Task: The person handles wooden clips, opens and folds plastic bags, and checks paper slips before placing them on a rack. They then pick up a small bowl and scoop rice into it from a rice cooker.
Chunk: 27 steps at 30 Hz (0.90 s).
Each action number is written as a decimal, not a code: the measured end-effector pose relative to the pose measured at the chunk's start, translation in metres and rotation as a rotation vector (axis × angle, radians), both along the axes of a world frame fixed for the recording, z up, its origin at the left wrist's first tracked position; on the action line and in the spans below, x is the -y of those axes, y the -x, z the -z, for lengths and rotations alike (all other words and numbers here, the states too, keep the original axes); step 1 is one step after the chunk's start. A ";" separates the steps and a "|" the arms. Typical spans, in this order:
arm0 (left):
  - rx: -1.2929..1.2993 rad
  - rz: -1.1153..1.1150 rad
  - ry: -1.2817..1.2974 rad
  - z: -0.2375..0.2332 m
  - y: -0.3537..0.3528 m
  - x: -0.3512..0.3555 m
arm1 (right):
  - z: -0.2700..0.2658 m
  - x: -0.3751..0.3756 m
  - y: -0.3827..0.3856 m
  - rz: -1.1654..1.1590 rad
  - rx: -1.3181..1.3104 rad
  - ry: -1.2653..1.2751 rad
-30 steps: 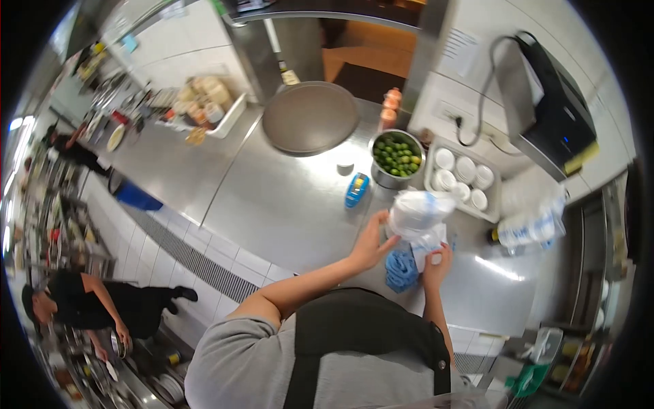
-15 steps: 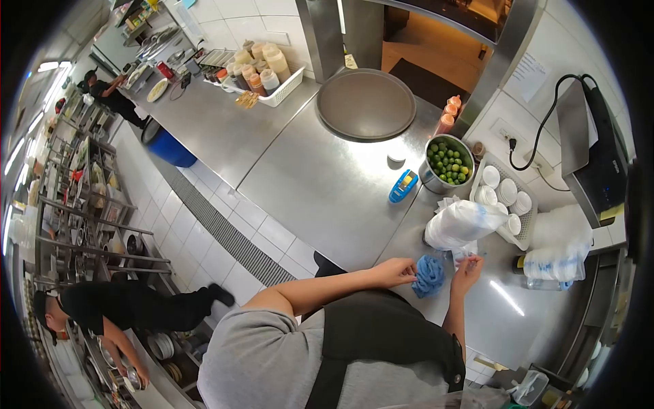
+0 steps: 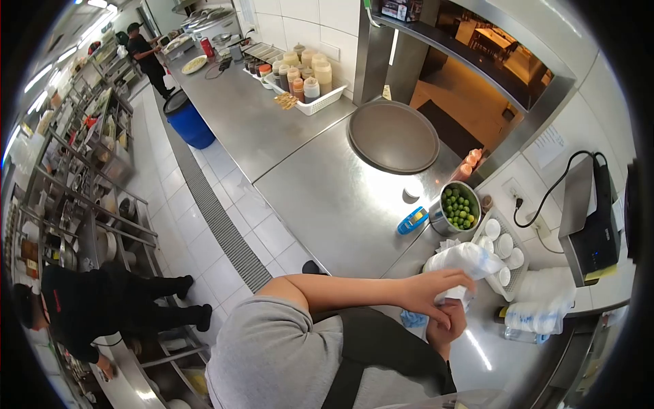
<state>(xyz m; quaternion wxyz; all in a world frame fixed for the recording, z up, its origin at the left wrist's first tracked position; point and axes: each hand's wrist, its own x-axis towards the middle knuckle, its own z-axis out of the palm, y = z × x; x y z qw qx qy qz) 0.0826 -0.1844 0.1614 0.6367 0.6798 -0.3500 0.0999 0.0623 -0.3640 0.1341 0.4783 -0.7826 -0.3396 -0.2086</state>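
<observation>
My left hand [image 3: 432, 294] reaches across from the left, its fingers arched over a crumpled piece of clear-white plastic [image 3: 455, 294]. Just below, my right hand [image 3: 447, 324] is closed, with its fingers against the left thumb. The plastic shows between the two hands; its shape is partly hidden. Under my left wrist, a blue crumpled cloth-like bundle [image 3: 413, 319] lies on the steel counter, mostly covered. Beyond my fingers lies a stack of white containers in a plastic sleeve [image 3: 470, 258].
A steel pot of limes [image 3: 436, 217], a blue tape dispenser [image 3: 413, 221] and a basket of white cups [image 3: 521, 278] stand ahead. Farther off are a round brown tray [image 3: 394, 136] and a sauce-bottle basket [image 3: 320, 103]. A co-worker [image 3: 102, 310] bends over shelves at left.
My hands, apart on either side of the blue bundle before, have come together, the left crossing rightward over it. The view has shifted, and the nearby co-worker has changed posture.
</observation>
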 end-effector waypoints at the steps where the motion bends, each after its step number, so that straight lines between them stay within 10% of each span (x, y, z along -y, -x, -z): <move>1: 0.000 0.006 -0.120 0.011 -0.005 0.003 | -0.004 -0.005 -0.001 -0.009 -0.042 0.001; 8: -0.281 -0.077 -0.212 0.034 0.002 0.004 | -0.004 0.043 -0.033 0.261 -0.011 -0.069; 17: -0.168 -0.243 -0.049 0.021 -0.003 -0.017 | -0.058 0.031 -0.050 -0.154 -0.469 -0.407; 27: -0.124 -0.258 -0.122 0.017 0.000 -0.027 | -0.025 0.053 -0.058 -0.065 -0.625 -0.241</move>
